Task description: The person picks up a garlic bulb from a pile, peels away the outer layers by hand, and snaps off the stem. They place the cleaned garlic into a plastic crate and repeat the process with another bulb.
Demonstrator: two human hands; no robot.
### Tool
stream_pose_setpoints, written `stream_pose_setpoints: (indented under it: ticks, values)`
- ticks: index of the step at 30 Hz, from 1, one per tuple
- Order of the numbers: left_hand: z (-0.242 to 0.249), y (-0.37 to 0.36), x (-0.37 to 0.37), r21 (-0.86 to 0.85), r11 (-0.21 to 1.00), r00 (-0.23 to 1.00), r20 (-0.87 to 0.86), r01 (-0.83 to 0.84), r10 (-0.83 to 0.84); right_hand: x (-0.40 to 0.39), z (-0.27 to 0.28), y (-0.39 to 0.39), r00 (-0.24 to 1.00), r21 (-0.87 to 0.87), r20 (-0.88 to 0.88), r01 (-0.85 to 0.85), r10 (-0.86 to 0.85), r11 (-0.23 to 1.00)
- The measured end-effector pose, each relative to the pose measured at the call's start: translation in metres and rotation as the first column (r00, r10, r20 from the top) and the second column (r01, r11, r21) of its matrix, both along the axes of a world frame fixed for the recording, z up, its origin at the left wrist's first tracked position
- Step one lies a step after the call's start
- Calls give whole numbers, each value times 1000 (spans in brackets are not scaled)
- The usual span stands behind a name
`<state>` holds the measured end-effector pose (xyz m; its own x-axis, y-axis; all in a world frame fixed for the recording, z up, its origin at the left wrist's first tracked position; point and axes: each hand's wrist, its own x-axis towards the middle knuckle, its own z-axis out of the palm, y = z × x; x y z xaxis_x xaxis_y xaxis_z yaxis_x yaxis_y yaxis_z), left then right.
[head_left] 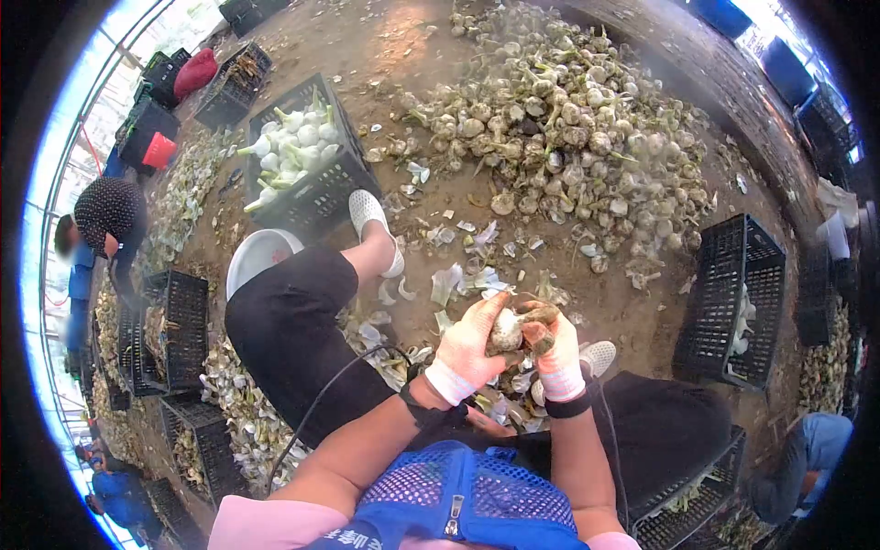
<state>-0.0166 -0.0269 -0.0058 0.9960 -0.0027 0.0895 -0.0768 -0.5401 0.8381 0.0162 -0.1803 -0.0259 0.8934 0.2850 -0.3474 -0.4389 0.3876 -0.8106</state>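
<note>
My left hand point(469, 348), in a pale glove with dirty fingertips, is closed round a white garlic bulb point(505, 332). My right hand point(553, 346), gloved too, has its soiled fingers bent against the bulb's right side. Both hands meet in front of my lap, above a litter of peeled skins point(449, 284) on the ground. Beyond them lies a big heap of untrimmed garlic bulbs point(587, 128). A dark crate point(307, 188) at the upper left holds cleaner white bulbs with green stems.
A white basin point(261, 257) stands by my left knee. Another black crate point(733, 302) is on the right, with more crates point(174, 330) on the left. People point(110, 220) are at the left and right edges. Cables point(344, 371) run along both my arms.
</note>
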Motion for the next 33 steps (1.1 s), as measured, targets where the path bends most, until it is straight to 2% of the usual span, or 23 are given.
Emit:
stream_pose_setpoints:
  ticks: [1,6,8,9,10,12,13,14,16,17,19,20,22,24,25,26,27,28,29,30,31,32,33]
  values:
    - [3,-1,0,30,999,1000,14,13,-13,-2,2,1,996,-44,90,8,-4,999]
    - [2,-5,3,118,993,997,77,-8,-1,-3,-19,3,995,-71,65,79,-75,994]
    - [9,-3,5,95,995,997,77,-20,12,-1,-18,2,999,-21,-39,16,-17,1000]
    - [11,-2,6,121,992,997,67,21,-29,-1,-17,1,996,112,-88,15,-5,994]
    - [11,-1,7,146,987,996,56,63,-72,-2,-20,0,996,107,-93,12,-2,994]
    - [6,6,12,264,963,981,165,55,-101,-4,-30,-3,990,215,-142,40,-9,976]
    - [3,9,17,277,957,980,151,83,-129,-5,-23,0,968,217,-251,64,-7,974]
    - [-1,11,20,290,951,978,139,111,-156,-9,-33,-2,968,350,-248,64,27,935]
    - [-1,12,18,288,953,974,172,94,-148,-10,-36,0,927,317,-366,203,-78,927]
    - [0,13,18,295,952,968,204,82,-147,-8,-41,-2,927,314,-366,204,-80,927]
    - [1,12,17,319,943,969,190,92,-158,-6,-46,-8,954,464,-296,96,52,881]
    - [1,12,17,345,934,969,180,96,-167,-5,-47,-5,953,460,-298,93,54,883]
    - [-1,13,18,332,934,980,105,128,-172,-1,-43,8,953,273,-298,141,-56,952]
    - [-1,14,19,310,939,986,31,148,-166,1,-25,9,961,250,-272,110,-39,962]
    - [1,15,18,160,984,996,38,75,-82,4,-18,9,989,20,-144,24,-21,1000]
    - [1,16,18,8,1000,999,35,1,-1,7,-10,11,999,-218,-18,-32,29,975]
    - [-3,20,19,-41,999,1000,13,-26,26,9,0,13,986,-385,128,-48,105,922]
    - [-10,23,19,-43,999,1000,13,-26,27,11,5,13,986,-388,128,-48,106,921]
    - [-17,26,18,-505,861,985,-170,-58,-33,12,8,12,979,-327,149,-81,136,942]
    - [-22,29,18,-832,528,938,-300,-169,-172,13,10,12,971,-265,172,-116,165,957]
    - [-24,30,17,-918,346,916,-294,-192,-273,12,10,14,981,-237,128,-109,142,965]
    - [-22,31,16,-919,349,917,-289,-185,-274,8,3,13,981,-236,134,-105,140,966]
    - [-20,30,17,-962,144,898,-267,-231,-348,4,-10,10,997,-23,57,-49,51,999]
